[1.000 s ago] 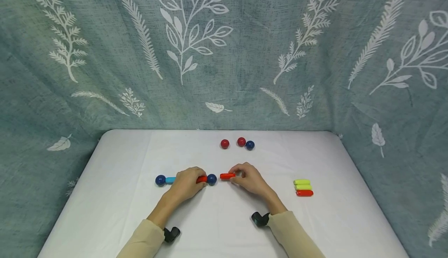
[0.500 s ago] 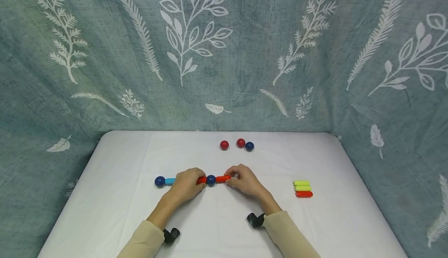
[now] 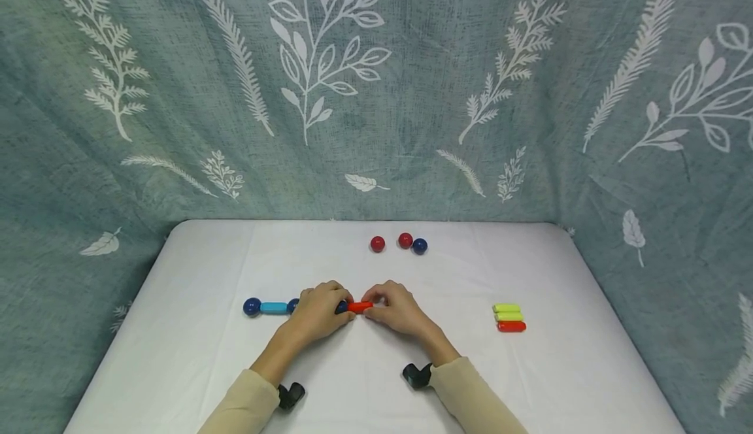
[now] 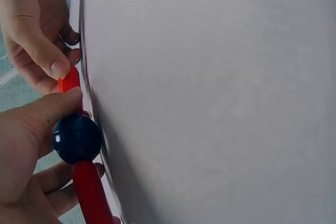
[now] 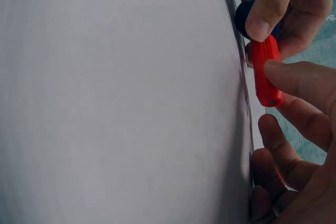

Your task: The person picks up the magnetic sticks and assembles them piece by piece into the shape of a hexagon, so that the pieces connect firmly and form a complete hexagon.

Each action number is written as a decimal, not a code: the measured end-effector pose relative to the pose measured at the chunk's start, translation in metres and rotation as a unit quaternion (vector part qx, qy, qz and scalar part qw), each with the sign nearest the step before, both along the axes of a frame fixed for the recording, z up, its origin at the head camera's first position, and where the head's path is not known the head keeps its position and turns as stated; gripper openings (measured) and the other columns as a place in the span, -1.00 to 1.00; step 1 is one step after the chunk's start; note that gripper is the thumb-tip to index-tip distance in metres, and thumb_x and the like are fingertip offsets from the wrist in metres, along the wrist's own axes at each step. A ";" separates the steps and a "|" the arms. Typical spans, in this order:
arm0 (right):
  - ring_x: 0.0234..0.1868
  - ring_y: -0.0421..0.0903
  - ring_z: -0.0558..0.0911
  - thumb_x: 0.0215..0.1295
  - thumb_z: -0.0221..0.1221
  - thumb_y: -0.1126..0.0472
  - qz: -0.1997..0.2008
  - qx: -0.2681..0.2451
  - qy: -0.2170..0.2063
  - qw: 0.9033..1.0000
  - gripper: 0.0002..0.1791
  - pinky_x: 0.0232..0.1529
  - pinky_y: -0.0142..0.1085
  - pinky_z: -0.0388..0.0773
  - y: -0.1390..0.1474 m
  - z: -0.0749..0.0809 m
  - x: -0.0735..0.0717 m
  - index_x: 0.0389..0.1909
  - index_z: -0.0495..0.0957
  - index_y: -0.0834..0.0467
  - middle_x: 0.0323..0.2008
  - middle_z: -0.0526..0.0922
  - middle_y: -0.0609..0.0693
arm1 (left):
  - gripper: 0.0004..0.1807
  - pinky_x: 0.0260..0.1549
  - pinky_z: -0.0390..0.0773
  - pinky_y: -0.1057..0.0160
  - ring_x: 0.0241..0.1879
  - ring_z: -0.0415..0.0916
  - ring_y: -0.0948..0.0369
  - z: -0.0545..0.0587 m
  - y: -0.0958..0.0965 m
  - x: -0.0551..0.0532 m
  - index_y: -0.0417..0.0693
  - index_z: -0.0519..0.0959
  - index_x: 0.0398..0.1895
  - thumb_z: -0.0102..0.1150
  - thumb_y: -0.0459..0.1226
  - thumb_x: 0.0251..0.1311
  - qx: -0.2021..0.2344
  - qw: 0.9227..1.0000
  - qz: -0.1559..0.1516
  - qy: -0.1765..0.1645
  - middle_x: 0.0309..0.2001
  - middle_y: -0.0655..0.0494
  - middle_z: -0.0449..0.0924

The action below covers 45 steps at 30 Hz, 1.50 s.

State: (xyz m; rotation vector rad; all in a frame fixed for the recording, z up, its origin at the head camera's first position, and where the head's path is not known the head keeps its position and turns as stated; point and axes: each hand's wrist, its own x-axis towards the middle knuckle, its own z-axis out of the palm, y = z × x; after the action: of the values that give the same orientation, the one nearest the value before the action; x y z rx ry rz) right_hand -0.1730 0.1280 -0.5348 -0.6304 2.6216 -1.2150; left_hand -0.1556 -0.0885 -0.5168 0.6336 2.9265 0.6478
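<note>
A row of magnetic sticks and balls lies on the white table in front of me. From the left come a dark blue ball [image 3: 252, 307], a light-blue magnetic stick [image 3: 273, 308] and a second blue ball [image 3: 292, 305], partly hidden by my left hand [image 3: 319, 311]. Under that hand run a red magnetic stick [image 4: 92, 192] and a third blue ball [image 4: 77, 139]. My left thumb and fingers pinch the outer red magnetic stick [image 5: 266, 72] close to this ball. My right hand [image 3: 400, 308] pinches the same stick nearer its free end, its other fingers loosely bent.
Two red balls [image 3: 378, 244] [image 3: 405, 240] and a blue ball [image 3: 419, 246] lie near the far edge. To the right, two yellow-green sticks [image 3: 507, 308] and a red stick [image 3: 512, 327] lie side by side. A patterned cloth [image 3: 412, 94] hangs behind the table.
My right hand has brought its red magnetic stick left against the end blue ball. The whole row has shifted left, and my left hand's grip now sits past that ball, on the outer red stick.
</note>
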 end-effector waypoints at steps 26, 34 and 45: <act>-0.29 -0.09 0.45 0.19 0.40 0.19 -0.003 0.011 0.001 1.000 -0.84 -0.25 -0.20 0.35 -0.002 0.000 0.002 -0.20 0.69 -0.01 -0.28 0.56 -0.15 | -0.73 -0.10 0.47 -0.15 -0.03 0.51 0.04 -0.002 0.000 0.001 0.08 0.72 -0.17 0.37 0.02 0.22 0.013 1.000 -0.010 0.019 -0.05 0.09 0.59; -0.30 -0.08 0.43 0.23 0.38 0.18 -0.004 0.002 -0.015 1.000 -0.76 -0.30 -0.23 0.37 0.004 0.004 0.003 -0.07 0.67 0.04 -0.26 0.55 -0.05 | -0.72 -0.05 0.46 -0.19 0.02 0.51 0.02 -0.002 -0.001 0.002 0.06 0.72 -0.16 0.37 0.01 0.22 0.012 1.000 -0.006 0.014 -0.03 0.07 0.59; -0.38 -0.11 0.43 0.24 0.38 0.20 -0.095 -0.026 0.014 0.995 -0.72 -0.40 -0.28 0.37 0.037 0.007 -0.013 -0.03 0.66 0.10 -0.29 0.55 -0.02 | -0.70 0.03 0.43 -0.18 0.06 0.49 0.03 0.000 0.000 0.003 0.05 0.72 -0.11 0.36 0.01 0.23 0.016 1.000 0.004 -0.005 0.00 0.07 0.58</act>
State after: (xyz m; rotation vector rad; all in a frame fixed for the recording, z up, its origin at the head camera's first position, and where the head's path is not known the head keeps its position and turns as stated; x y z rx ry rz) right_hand -0.1861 0.1645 -0.5274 -0.4163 2.7341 -1.3397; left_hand -0.1525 -0.0886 -0.5170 0.6211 2.9163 0.6980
